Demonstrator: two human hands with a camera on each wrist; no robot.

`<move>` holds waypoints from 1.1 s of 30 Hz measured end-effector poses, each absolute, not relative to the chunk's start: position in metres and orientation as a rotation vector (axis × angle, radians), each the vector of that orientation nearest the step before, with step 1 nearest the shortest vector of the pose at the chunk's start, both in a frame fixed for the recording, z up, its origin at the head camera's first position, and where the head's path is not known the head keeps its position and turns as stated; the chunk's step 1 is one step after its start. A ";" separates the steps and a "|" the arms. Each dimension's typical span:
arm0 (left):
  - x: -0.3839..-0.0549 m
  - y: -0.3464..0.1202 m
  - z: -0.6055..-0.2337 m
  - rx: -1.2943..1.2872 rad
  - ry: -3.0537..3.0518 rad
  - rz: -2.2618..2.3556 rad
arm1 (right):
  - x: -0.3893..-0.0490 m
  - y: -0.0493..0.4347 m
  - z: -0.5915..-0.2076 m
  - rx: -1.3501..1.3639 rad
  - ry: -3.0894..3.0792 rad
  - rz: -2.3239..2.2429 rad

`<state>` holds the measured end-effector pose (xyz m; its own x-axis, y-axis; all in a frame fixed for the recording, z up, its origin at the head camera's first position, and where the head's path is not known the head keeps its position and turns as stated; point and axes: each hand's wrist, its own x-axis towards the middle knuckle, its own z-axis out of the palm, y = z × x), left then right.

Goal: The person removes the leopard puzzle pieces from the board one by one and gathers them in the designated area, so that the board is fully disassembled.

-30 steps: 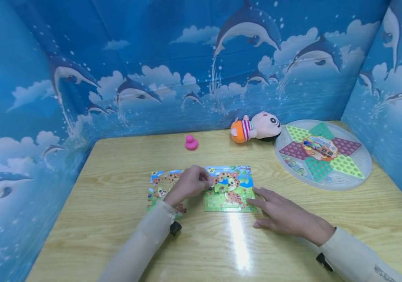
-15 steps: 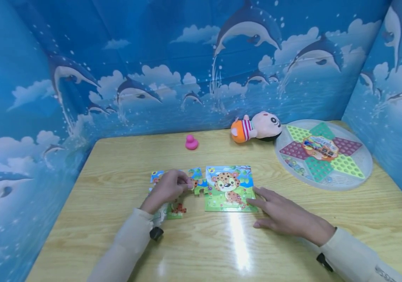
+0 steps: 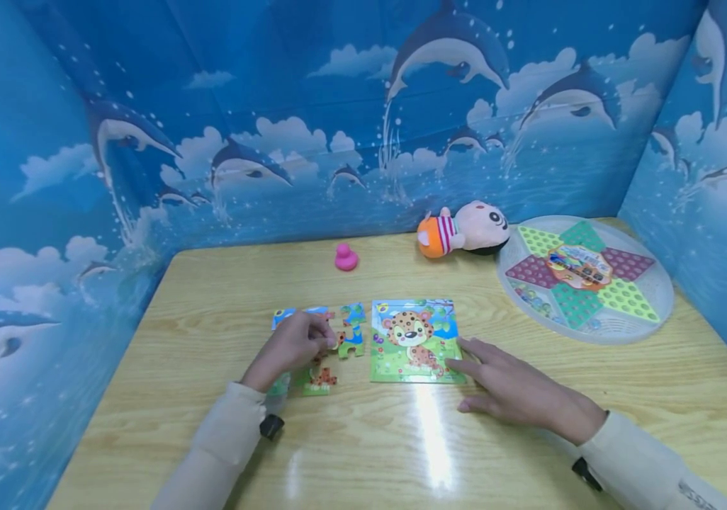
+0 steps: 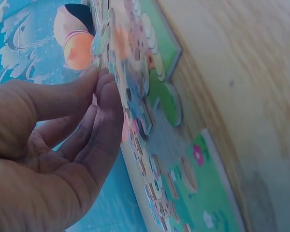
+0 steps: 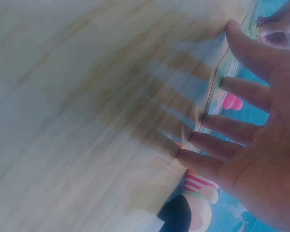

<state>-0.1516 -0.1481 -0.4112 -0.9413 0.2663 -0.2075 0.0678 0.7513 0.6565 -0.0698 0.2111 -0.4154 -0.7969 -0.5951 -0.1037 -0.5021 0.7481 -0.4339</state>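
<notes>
My left hand point(image 3: 296, 341) pinches a jigsaw piece point(image 3: 352, 343), green and blue with a notch, between thumb and fingertips. Under and around that hand lies a partly joined jigsaw puzzle point(image 3: 319, 379) with gaps between its pieces; the hand hides much of it. The left wrist view shows thumb and forefinger meeting over the puzzle pieces point(image 4: 166, 104). To the right lies a square picture board point(image 3: 395, 368) with a spotted leopard cub. My right hand point(image 3: 516, 389) has its fingers spread, fingertips at the board's right edge and thumb on the table.
A pink rubber duck point(image 3: 346, 258) stands at the back of the wooden table point(image 3: 210, 283). Beside it lies a plush doll point(image 3: 465, 230) in orange and stripes. A round Chinese checkers board point(image 3: 583, 276) takes up the back right corner. Dolphin-printed curtains point(image 3: 287, 142) enclose the table.
My left hand has drawn back leftward from the picture board to the puzzle, bringing the pinched jigsaw piece along. The leopard's face on the board is uncovered. My right hand stays put.
</notes>
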 end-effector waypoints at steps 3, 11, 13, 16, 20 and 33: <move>-0.152 -0.147 -0.412 0.252 2.670 0.973 | -0.070 0.211 -0.416 -0.871 2.710 -0.573; -0.153 -0.143 -0.412 0.224 2.695 0.940 | -0.070 0.211 -0.416 -0.858 2.703 -0.580; -0.154 -0.142 -0.411 0.217 2.701 0.943 | -0.070 0.211 -0.416 -0.856 2.705 -0.580; -0.154 -0.140 -0.409 0.215 2.727 0.941 | -0.070 0.211 -0.416 -0.857 2.706 -0.577; -0.155 -0.131 -0.409 0.274 2.733 0.956 | -0.070 0.212 -0.416 -0.862 2.708 -0.572; -0.156 -0.062 -0.410 0.566 2.613 0.902 | -0.070 0.212 -0.417 -0.866 2.706 -0.585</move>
<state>-0.1557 -0.0621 -0.4100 -0.8707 0.4627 -0.1665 0.2613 0.7222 0.6405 -0.0698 0.2119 -0.4172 -0.7955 -0.5970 -0.1035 -0.5010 0.7442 -0.4418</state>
